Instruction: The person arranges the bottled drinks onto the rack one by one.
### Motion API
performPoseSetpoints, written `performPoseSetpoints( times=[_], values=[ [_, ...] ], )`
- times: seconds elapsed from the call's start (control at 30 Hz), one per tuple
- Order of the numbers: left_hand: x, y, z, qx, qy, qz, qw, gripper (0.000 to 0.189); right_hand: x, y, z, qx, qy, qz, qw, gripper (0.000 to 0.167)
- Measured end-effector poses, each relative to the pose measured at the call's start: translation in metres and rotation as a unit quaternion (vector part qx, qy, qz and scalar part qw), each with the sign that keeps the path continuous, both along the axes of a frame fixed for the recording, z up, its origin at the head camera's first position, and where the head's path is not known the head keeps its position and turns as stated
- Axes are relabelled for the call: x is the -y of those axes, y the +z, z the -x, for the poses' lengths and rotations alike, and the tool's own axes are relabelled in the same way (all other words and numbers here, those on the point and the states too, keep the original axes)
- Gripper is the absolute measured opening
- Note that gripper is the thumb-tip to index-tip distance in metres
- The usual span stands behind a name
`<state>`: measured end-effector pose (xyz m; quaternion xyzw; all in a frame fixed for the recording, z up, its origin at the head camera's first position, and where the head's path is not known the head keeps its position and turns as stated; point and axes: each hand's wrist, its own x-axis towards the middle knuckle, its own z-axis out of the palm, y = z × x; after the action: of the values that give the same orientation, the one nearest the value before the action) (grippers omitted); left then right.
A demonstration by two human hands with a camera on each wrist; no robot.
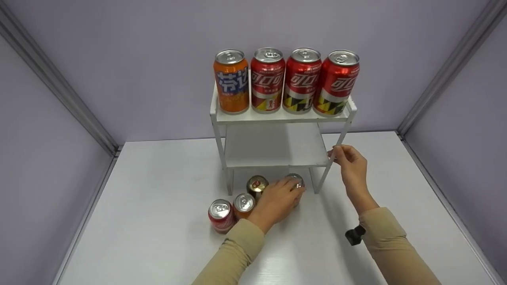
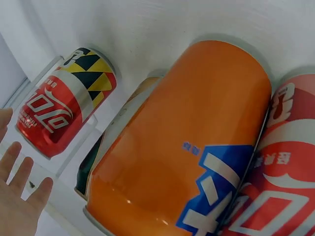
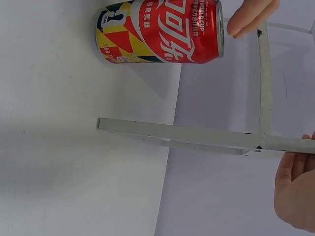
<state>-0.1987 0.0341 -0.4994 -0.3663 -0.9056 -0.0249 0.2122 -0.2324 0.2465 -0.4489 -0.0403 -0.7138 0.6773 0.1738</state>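
Note:
My left hand (image 1: 277, 200) reaches over a red cola can (image 1: 295, 179) that stands under the front of a white two-tier rack (image 1: 273, 144). In the left wrist view its fingers (image 2: 17, 169) are spread just short of that can (image 2: 64, 103); the right wrist view has the fingertips (image 3: 246, 19) right at the can's top end. With thumb and fingers, my right hand (image 1: 351, 164) grips the rack's right front post (image 3: 288, 144) at the middle shelf. Left of the reaching hand stand a dark can with a gold top (image 1: 257, 184), an orange can (image 2: 182, 137) and another red can (image 1: 221, 217).
On the rack's top shelf an orange can (image 1: 231, 85) and three red cola cans (image 1: 304, 79) form a row. Purple-grey panels (image 1: 158, 71) enclose the white table (image 1: 158, 178) at the back and sides. A black device (image 1: 355, 235) sits at the right wrist.

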Motion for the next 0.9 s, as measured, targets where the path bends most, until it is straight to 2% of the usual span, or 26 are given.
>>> performPoseSetpoints(
  times=[0.13,0.23,0.53,0.67,0.9],
  values=[
    [-0.006,-0.003,0.005,0.006,0.024,0.03,0.9992,0.031,0.001,-0.001,0.0,0.005,-0.004,0.001,1.0,0.03],
    [-0.008,-0.003,0.007,0.03,0.051,0.046,0.9972,0.038,0.002,-0.001,0.001,0.008,-0.006,0.0,0.9999,0.029],
    [-0.013,-0.002,0.009,0.095,0.097,0.042,0.9898,0.053,0.001,-0.001,0.001,0.01,-0.001,-0.001,1.0,0.028],
    [-0.014,-0.004,0.01,0.124,0.101,0.023,0.9868,0.059,0.0,-0.003,0.0,0.003,-0.001,0.002,1.0,0.03],
    [-0.014,-0.006,0.015,0.15,0.084,-0.017,0.985,0.062,0.001,-0.003,-0.001,0.001,-0.016,-0.015,0.9998,0.033]
  ],
)
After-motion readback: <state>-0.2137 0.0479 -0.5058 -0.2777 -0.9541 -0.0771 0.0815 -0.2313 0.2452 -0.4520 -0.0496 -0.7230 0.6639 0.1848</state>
